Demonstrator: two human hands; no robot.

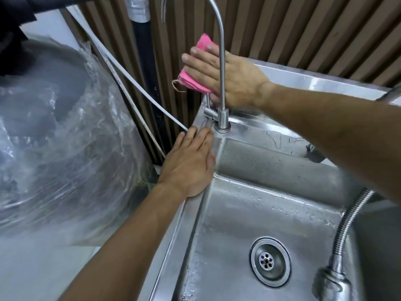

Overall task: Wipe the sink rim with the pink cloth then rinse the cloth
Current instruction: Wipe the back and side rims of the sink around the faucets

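Note:
The steel sink (256, 129) fills the lower right, wet with drops. My right hand (236, 81) presses the folded pink cloth (193, 80) flat against the back left corner of the sink's raised rear rim, behind the thin gooseneck tap (221, 68). Most of the cloth is hidden under my fingers; its corners stick out above and to the left. My left hand (191, 164) lies flat on the left rim, fingers together, holding nothing.
A flexible metal hose with a spray head (338, 253) hangs over the basin at lower right. The drain (270, 260) sits in the basin floor. A large plastic-wrapped object (65, 131) stands left of the sink, with a white tube (134, 88) running along the slatted wall.

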